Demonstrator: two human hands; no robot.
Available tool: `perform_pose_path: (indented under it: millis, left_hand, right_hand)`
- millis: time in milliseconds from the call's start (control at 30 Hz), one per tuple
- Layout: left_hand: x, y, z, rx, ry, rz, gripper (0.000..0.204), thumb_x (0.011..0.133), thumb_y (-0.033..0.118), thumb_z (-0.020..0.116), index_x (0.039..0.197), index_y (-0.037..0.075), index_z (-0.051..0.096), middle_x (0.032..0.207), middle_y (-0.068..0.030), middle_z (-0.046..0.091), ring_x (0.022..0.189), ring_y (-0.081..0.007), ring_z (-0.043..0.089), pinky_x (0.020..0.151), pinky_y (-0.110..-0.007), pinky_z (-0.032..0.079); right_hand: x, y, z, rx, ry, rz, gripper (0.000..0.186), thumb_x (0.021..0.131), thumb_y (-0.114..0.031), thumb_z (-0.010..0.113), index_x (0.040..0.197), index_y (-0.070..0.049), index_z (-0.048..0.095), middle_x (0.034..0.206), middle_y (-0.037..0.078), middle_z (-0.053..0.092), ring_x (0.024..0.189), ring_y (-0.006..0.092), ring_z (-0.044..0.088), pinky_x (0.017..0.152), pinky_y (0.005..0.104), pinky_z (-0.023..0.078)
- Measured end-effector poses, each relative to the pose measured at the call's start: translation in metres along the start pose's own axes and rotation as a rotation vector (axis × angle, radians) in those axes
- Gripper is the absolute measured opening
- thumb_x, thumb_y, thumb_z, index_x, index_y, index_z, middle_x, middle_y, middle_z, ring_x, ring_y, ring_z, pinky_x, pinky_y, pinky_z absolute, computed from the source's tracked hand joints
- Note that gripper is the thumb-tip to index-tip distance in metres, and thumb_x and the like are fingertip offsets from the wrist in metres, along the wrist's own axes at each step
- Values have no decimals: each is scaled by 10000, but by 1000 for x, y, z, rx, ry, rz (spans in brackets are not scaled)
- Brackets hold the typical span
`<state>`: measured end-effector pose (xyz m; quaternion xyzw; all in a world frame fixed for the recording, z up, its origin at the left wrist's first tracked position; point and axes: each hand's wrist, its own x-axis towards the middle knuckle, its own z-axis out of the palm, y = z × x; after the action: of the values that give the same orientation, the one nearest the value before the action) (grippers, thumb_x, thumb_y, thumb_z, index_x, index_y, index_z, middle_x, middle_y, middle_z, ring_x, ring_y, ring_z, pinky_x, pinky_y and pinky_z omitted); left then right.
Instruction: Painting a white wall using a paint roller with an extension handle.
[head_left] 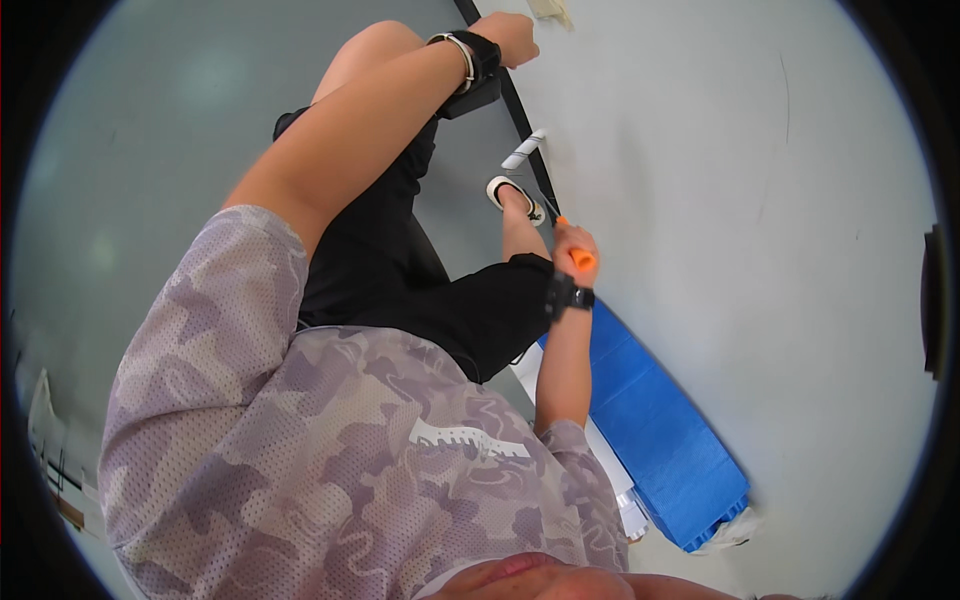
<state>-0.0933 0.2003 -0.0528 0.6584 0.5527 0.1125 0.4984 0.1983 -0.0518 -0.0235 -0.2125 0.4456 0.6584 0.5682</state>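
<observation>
My right hand [574, 242] is wrapped round the orange handle of a paint roller [525, 150]. A thin metal rod runs from the handle toward its pale, striped sleeve, which lies close to the dark skirting strip [518, 105] beyond my foot. My left hand [508, 40] is closed in a fist at the far end of my outstretched arm, against the pale wall [690, 200]. Its inner side is hidden, so I cannot make out whether anything is in it. Both wrists carry black strapped devices.
A long blue folded bag or box [650, 430] stands along the wall by my right arm, with white material beside it. A cream scrap [551, 12] is near my left hand. Grey floor [180, 130] spreads to the left. A dark object [932, 300] sits at the right edge.
</observation>
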Motion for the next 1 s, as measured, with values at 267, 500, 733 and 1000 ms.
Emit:
perform_pose_path:
  millis: [267,500,733,1000]
  left_hand:
    - [0,-17,8,16,16,-24,218,794,193,502,914,23,567,702,-103,638,674,-201,637,664,-325,486]
    - [-20,-30,-26,-122,53,-32,202,804,206,515,912,41,556,695,-86,634,657,-182,633,644,-312,485]
    - [-5,-29,-11,-56,122,3,212,803,214,515,916,39,558,671,-81,633,658,-184,627,630,-310,482]
    - [-7,-35,-10,-21,60,-28,215,796,217,506,885,30,562,672,-84,627,647,-201,621,635,-321,477]
  right_hand:
    - [17,0,-3,-93,11,-60,107,804,19,428,779,-48,347,600,-6,388,454,93,438,432,239,456]
    - [-72,79,20,110,-38,-68,127,842,9,413,858,-45,300,597,-6,372,439,77,432,402,226,439]
    - [20,10,7,25,-6,46,187,763,45,440,618,-64,391,578,11,411,484,109,449,459,236,440]
    - [6,21,22,11,48,73,103,817,19,420,791,-56,355,616,11,426,451,94,449,417,230,419]
